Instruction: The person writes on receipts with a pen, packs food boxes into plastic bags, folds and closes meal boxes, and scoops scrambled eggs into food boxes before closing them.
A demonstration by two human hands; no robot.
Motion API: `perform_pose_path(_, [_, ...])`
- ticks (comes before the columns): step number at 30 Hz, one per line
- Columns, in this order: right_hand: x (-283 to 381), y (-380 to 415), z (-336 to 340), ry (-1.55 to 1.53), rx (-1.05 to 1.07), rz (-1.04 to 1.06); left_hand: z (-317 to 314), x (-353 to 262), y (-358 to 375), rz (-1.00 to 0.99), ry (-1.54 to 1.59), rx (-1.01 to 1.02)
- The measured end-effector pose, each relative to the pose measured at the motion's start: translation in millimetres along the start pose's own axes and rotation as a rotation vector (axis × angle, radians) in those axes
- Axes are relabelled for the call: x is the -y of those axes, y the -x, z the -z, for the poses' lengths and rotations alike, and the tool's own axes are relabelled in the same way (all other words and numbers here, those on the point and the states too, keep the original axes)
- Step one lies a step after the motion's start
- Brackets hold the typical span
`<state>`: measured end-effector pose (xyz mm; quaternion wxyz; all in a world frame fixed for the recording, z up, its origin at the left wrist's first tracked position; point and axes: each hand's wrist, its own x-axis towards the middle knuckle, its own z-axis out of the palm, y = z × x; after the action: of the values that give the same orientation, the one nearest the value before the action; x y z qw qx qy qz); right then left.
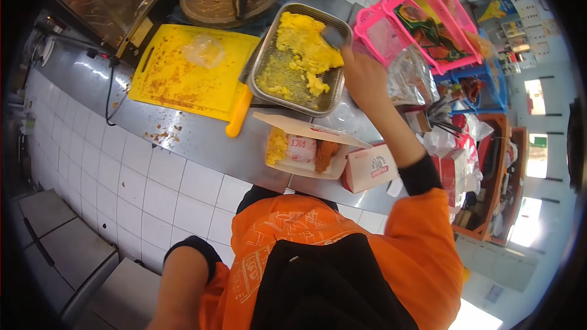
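Note:
My right hand (pixel 362 73) is at the right rim of a metal tray (pixel 263 55), its fingers closed round what looks like a grey spatula (pixel 333 37). The blade rests against yellow scrambled egg (pixel 299 35) heaped at the tray's far side, with loose bits spread nearer. Below the tray, a paper meal box (pixel 333 170) stands with its lid up. Inside it are egg (pixel 277 146), a wrapped rice pack (pixel 301 148) and a brown fried piece (pixel 326 155). Only my left forearm (pixel 183 278) shows, hanging low; its hand is out of view.
Left of the tray lie a crumb-covered yellow cutting board (pixel 183 88) and a yellow-handled knife (pixel 239 112). A round chopping block (pixel 208 0) stands behind. Rightward are a second, closed box (pixel 370 168), a plastic bag (pixel 413 76) and a pink basket (pixel 391 9).

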<state>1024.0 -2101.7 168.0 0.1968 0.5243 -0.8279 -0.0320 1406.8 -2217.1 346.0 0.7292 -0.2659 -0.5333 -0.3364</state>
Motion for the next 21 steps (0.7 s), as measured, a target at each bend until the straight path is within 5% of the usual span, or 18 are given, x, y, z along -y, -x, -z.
perform_pose_path(2, [3, 25, 6, -0.044, -0.051, 0.267, 19, 18, 28, 0.012, -0.040, -0.159])
perform_pose_path(3, [4, 31, 3, -0.020, -0.013, 0.310, 17, 32, 46, 0.166, -0.485, -0.024])
perform_pose_path(7, [20, 54, -15, -0.083, 0.176, 0.347, 10, 86, 160, 1.290, -0.881, 0.194])
perform_pose_path(8, [23, 53, -17, -0.133, 0.222, 0.335, 8, 90, 195, 1.612, -0.378, -0.115])
perform_pose_path(11, [35, 60, -10, -0.377, 0.258, 0.142, 13, 75, 289, 1.722, -0.323, 0.079])
perform_pose_path(14, [46, 54, -19, -0.552, 0.202, 0.109, 1, 60, 284, 1.985, -0.082, -0.045])
perform_pose_path(17, [48, 39, -40, -0.754, 0.118, 0.033, 5, 59, 288, 1.931, -0.065, 0.015])
perform_pose_path(20, [38, 27, -58, -1.035, 0.377, -0.228, 8, 64, 291, 1.828, -0.079, 0.012])
perform_pose_path(21, [33, 30, -65, -1.168, 0.348, -0.294, 5, 70, 278, 1.622, -0.324, 0.252])
